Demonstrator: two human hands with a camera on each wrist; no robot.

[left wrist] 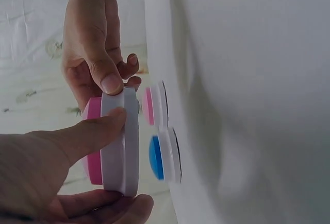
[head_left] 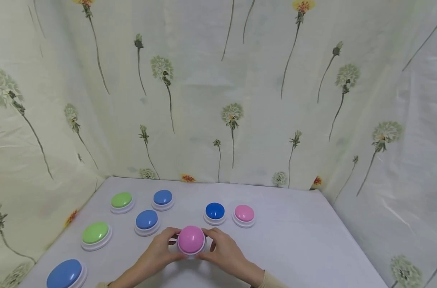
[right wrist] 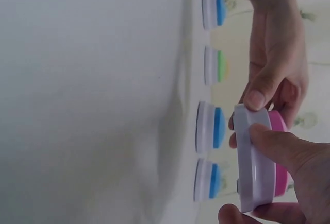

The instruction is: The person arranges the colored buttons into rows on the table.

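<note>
A pink push button (head_left: 191,239) with a round white base is held above the table, its dome facing up. My left hand (head_left: 160,249) pinches the base from the left, thumb on the near side and fingers on the far side. From the right, my right hand (head_left: 225,249) grips the same base in a like way. The left wrist view shows the white rim (left wrist: 119,147) side-on between both hands, apart from the table. Just beyond it stand a dark blue button (head_left: 215,211) and a second pink button (head_left: 244,213).
On the left of the white table (head_left: 297,248) are two green buttons (head_left: 95,233) and several blue buttons, one (head_left: 64,273) at the near left corner and another (head_left: 146,220) nearer my left hand. Flower-patterned cloth (head_left: 200,100) walls in the back and sides.
</note>
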